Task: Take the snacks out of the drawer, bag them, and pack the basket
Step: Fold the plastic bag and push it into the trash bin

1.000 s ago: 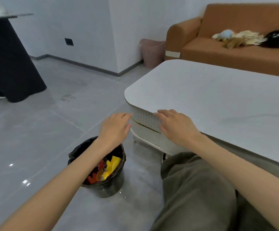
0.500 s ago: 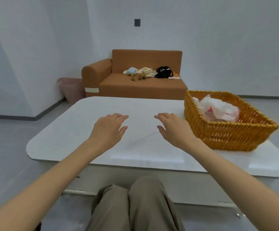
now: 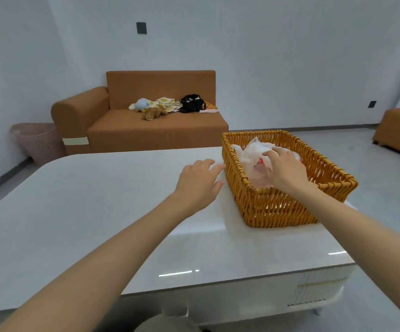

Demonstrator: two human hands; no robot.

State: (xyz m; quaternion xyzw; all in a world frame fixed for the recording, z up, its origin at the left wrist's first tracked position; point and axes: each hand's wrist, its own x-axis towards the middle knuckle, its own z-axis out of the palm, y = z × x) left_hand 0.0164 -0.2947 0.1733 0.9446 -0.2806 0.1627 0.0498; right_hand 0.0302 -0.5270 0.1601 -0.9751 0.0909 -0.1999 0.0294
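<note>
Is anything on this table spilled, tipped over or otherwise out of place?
Nothing stands out. The wicker basket sits upright on the white table, the plastic bag lies inside it under the right hand, and nothing has spilled.

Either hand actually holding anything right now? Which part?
Left hand: nothing, open beside the basket. Right hand lies on the plastic bag; grip cannot be told.

Right hand (image 3: 286,172) perhaps touching bag (image 3: 251,152), wicker basket (image 3: 278,209)
</note>
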